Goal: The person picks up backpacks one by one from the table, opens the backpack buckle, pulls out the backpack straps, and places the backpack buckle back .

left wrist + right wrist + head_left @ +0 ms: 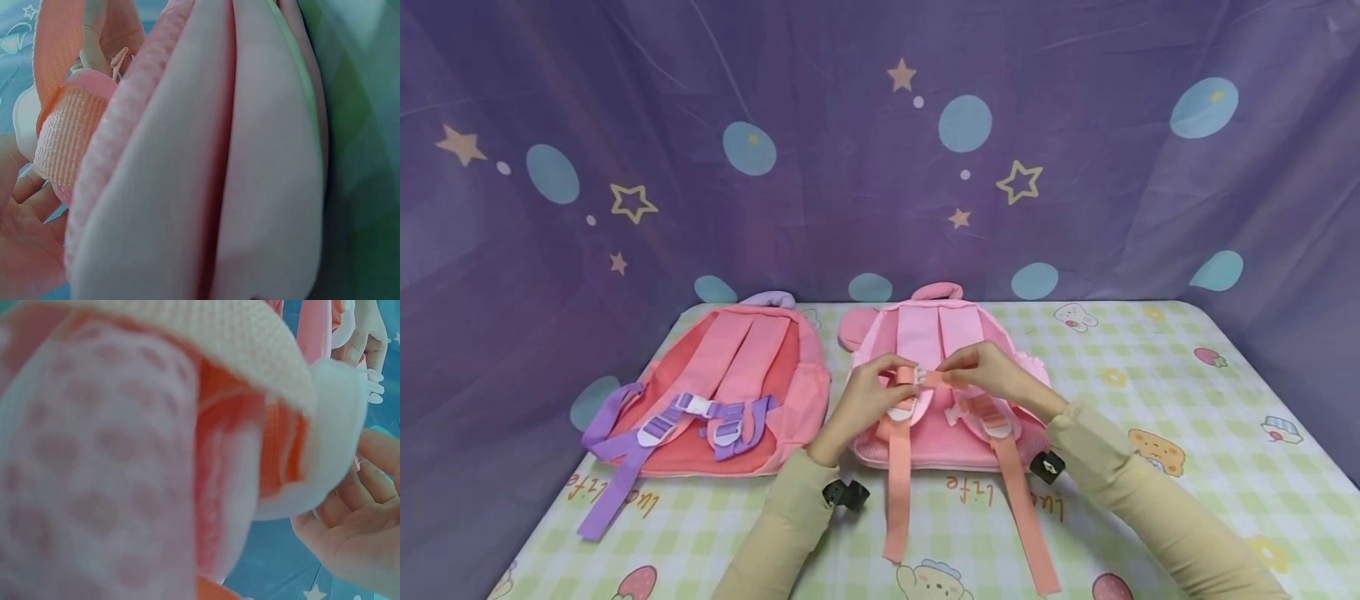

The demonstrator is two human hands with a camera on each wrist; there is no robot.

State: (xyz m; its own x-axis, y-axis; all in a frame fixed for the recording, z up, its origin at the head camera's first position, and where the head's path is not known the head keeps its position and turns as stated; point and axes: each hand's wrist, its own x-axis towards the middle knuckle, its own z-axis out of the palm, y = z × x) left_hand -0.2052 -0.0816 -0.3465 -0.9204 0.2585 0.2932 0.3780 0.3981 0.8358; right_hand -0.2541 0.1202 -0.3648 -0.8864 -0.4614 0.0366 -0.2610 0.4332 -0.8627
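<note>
A pink backpack [871,457] lies with its straps up. Over its middle, my left hand [867,402] pinches a loop of orange webbing [906,377] beside a small white buckle piece [920,376]. From the right, my right hand [996,371] pinches the orange strap [935,380] that runs out of that buckle. Another white buckle part, pronged [955,413], hangs by the right shoulder strap, apart from both hands. Each wrist view shows an orange strap through a white adjuster [340,437] close up; the fingertips there are partly hidden.
A coral backpack [801,417] with purple straps [617,492] and a joined white buckle [698,405] lies to the left. Two long orange strap ends [898,500] hang toward the front over the green checked tablecloth [1217,500]. A purple curtain [850,242] stands behind.
</note>
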